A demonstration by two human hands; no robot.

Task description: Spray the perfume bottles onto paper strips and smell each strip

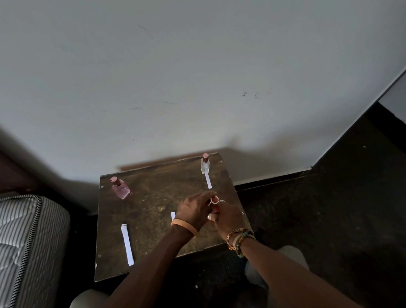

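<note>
Gripped the red bottle (216,208) near the worktop's (152,201) right edge in the right hand (228,221), pinched its cap (214,199) with the left hand (195,210); judged best to pull straight up, then aim at the paper strip (173,215) alongside.

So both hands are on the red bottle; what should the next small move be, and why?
Probably uncap it: the left hand grips the top of the red bottle, the right hand holds its body, and a paper strip lies beside them.
</note>
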